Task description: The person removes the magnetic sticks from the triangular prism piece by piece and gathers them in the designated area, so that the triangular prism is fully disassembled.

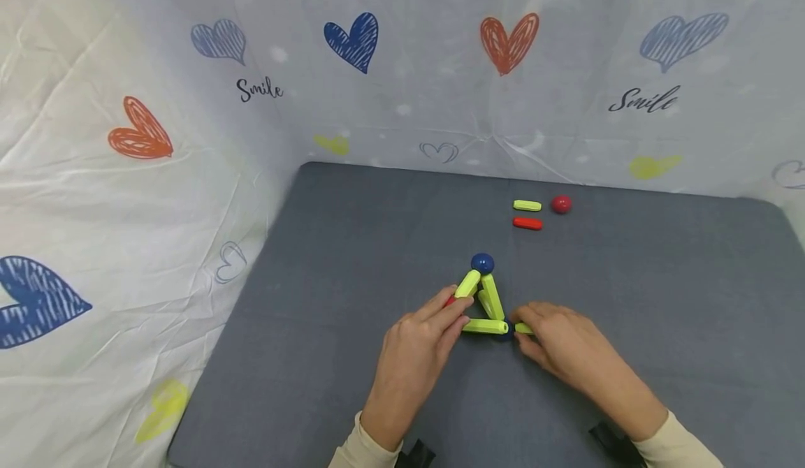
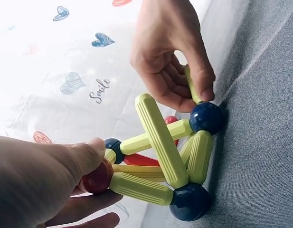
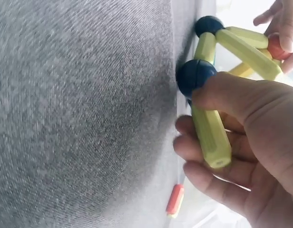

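A frame of yellow-green magnetic rods and balls stands on the table between the hands. My left hand (image 1: 415, 349) grips it at a red ball (image 2: 96, 179), thumb on one side and fingers behind. On the other side, my right hand (image 1: 566, 346) pinches a yellow-green rod (image 3: 212, 137) whose end meets a blue ball (image 3: 196, 78) at the frame's corner. The thumb tip touches that ball. Another blue ball (image 1: 482, 263) forms the far corner. In the left wrist view, a third blue ball (image 2: 190, 202) joins several rods, one of which slants up with a free end (image 2: 145, 97).
Beyond the frame lie a loose yellow-green rod (image 1: 527, 205), a red rod (image 1: 527, 223) and a red ball (image 1: 562, 204). Grey cloth covers the table (image 1: 352, 244). White sheeting (image 1: 402, 91) printed with hearts hangs behind and at the left.
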Demonstrator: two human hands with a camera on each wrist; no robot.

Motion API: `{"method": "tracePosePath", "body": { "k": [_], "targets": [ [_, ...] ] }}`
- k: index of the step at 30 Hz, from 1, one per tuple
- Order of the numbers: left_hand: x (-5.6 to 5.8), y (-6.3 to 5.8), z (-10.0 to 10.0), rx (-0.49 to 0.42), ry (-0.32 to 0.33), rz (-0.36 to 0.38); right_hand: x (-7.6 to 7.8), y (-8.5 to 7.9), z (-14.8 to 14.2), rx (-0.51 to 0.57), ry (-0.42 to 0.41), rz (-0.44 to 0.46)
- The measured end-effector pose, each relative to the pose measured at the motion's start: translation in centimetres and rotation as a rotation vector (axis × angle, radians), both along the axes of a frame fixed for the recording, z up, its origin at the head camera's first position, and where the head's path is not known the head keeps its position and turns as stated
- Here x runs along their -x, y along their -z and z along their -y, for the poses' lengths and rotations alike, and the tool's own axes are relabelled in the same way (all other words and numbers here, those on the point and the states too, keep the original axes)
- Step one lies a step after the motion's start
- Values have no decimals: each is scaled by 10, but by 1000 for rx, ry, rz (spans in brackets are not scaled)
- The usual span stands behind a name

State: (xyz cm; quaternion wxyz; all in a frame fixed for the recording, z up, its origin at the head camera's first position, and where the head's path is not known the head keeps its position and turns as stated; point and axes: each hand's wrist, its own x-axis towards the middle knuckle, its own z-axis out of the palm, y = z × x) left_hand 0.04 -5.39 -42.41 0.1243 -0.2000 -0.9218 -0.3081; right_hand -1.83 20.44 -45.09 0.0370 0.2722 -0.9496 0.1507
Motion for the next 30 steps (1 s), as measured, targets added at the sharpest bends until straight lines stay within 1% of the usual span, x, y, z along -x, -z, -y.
{"method": "tracePosePath", "body": {
  "k": [4, 10, 13, 16, 19, 22, 26, 30],
  "targets": [
    [0, 0, 0, 1, 3, -4, 2, -3, -5, 1, 8, -22],
    [0, 2, 1, 12, 4, -15, 14, -17, -16, 22, 53, -70],
    [1, 3, 2, 15, 7, -17, 21, -23, -20, 30, 75, -59],
    [1, 3, 2, 10, 8, -16, 29, -25, -22, 43, 89, -31],
    [1, 2, 2, 3, 9, -6, 38, -25, -23, 59, 106, 5],
    [1, 1, 1, -4, 9, 2, 51, -20, -23, 67, 123, 17],
    [1, 1, 1, -10, 8, 0, 71, -14, -23, 73, 129, 3],
    [2, 1, 1, -16, 15, 6, 89, -7, -24, 54, 146, -21]
  ]
}}
